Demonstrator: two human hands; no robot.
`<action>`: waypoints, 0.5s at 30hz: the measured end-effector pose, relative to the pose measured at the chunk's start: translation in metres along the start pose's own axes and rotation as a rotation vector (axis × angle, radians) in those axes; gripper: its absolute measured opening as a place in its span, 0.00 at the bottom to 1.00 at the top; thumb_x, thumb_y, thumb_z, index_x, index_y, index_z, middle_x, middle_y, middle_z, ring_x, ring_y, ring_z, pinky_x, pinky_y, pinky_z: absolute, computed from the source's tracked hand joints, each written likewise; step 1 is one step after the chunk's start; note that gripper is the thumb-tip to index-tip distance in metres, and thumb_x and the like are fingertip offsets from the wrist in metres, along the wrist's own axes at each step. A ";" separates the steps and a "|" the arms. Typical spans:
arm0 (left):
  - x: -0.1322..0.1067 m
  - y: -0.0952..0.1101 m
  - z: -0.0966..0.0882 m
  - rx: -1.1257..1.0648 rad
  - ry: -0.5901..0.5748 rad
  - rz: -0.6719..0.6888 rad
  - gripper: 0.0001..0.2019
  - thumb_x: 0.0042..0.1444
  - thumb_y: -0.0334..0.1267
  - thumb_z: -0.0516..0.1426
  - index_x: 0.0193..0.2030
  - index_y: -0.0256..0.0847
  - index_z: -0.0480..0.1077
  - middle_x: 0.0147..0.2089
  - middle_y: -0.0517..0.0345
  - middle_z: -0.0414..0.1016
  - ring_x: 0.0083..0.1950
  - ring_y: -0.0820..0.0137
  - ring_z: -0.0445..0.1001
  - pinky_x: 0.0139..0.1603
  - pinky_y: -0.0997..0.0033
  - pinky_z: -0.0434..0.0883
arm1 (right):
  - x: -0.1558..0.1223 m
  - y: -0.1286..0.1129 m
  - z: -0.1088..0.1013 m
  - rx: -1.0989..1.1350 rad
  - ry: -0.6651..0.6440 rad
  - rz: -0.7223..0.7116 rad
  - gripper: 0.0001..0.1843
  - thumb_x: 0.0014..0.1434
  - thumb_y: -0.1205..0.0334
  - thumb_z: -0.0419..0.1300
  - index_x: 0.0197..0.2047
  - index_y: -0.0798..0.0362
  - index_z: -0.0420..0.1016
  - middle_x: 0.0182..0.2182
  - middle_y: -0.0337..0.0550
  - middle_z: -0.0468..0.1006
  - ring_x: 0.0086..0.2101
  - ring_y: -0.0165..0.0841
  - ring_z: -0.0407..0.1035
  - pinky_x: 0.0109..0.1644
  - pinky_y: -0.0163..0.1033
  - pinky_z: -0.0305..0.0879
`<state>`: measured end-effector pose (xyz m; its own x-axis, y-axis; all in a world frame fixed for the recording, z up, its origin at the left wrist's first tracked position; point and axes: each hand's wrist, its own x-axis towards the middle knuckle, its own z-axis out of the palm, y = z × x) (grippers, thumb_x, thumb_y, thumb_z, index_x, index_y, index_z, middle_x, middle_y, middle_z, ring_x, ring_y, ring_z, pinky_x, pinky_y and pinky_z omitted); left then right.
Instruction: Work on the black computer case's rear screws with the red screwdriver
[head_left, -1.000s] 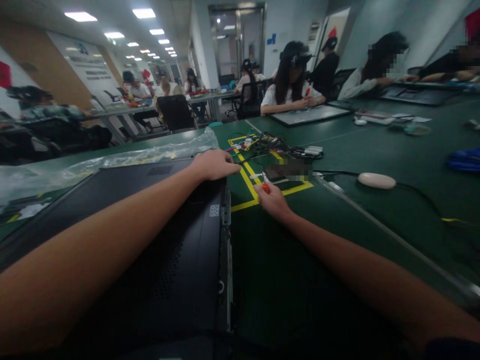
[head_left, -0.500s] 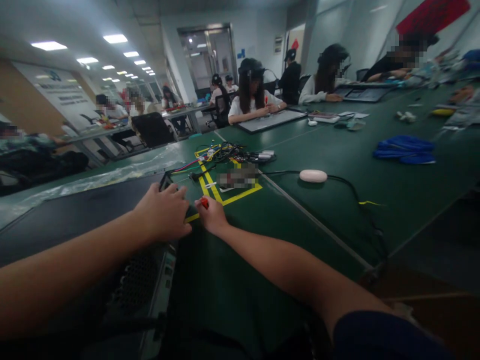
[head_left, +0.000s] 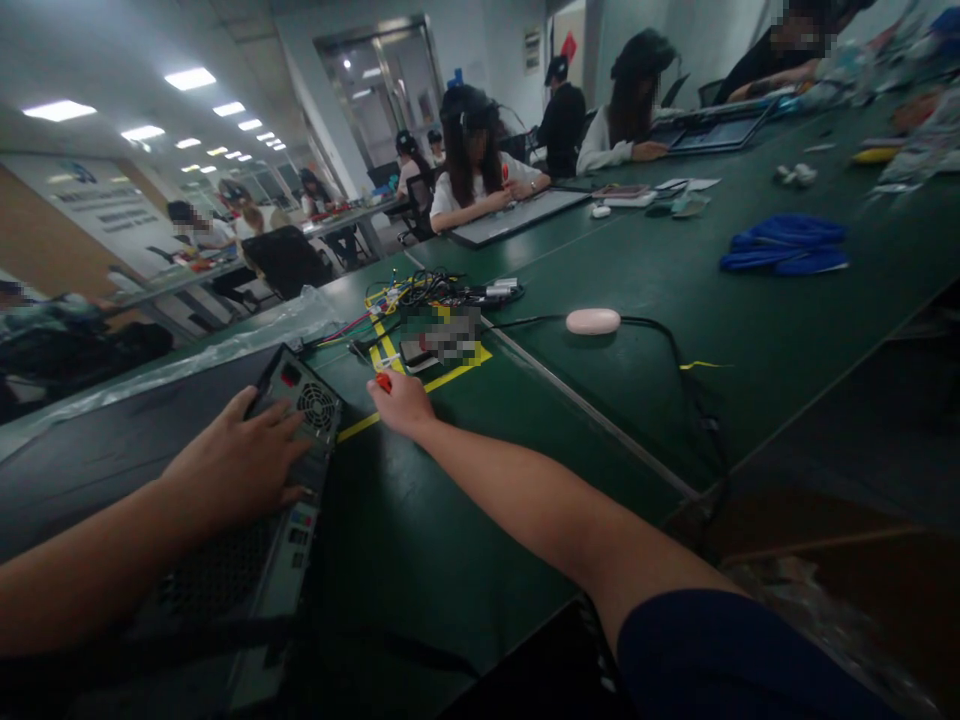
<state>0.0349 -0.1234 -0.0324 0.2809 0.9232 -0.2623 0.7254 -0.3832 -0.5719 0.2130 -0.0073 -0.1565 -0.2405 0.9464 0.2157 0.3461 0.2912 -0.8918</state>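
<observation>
A black desktop computer case (head_left: 150, 400) lies on its side at the left, its rear panel with a fan grille and ports turned towards the right. My left hand (head_left: 244, 450) rests on the case near the rear edge, its fingers spread out. In my closed right hand (head_left: 405, 405) is what looks like a screwdriver (head_left: 384, 382); only a bit of its red handle shows, and its tip is hidden. That hand is over the green table, to the right of the case and apart from it.
Tangled cables (head_left: 442, 290) lie by yellow tape marks (head_left: 457, 368). A pink oval item (head_left: 592, 321) sits on a black cord. Further right is a blue bundle (head_left: 787, 245). Across the green table (head_left: 555, 520), a person (head_left: 487, 170) works over a flat panel.
My left hand has moved left and lies flatter, so the fan on the rear panel now shows. The view has shifted; my right hand keeps the red handle in its grip.
</observation>
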 end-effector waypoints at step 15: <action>-0.052 -0.088 0.103 -0.128 0.082 -0.037 0.18 0.58 0.45 0.60 0.53 0.53 0.84 0.71 0.46 0.75 0.75 0.40 0.66 0.76 0.24 0.46 | -0.003 -0.002 -0.003 -0.108 -0.039 0.005 0.20 0.73 0.53 0.65 0.62 0.53 0.76 0.58 0.50 0.78 0.53 0.42 0.77 0.57 0.53 0.78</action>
<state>-0.1081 -0.1408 -0.0481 0.2995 0.9379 -0.1753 0.8090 -0.3470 -0.4745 0.2161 -0.0102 -0.1542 -0.2730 0.9422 0.1940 0.4423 0.3020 -0.8445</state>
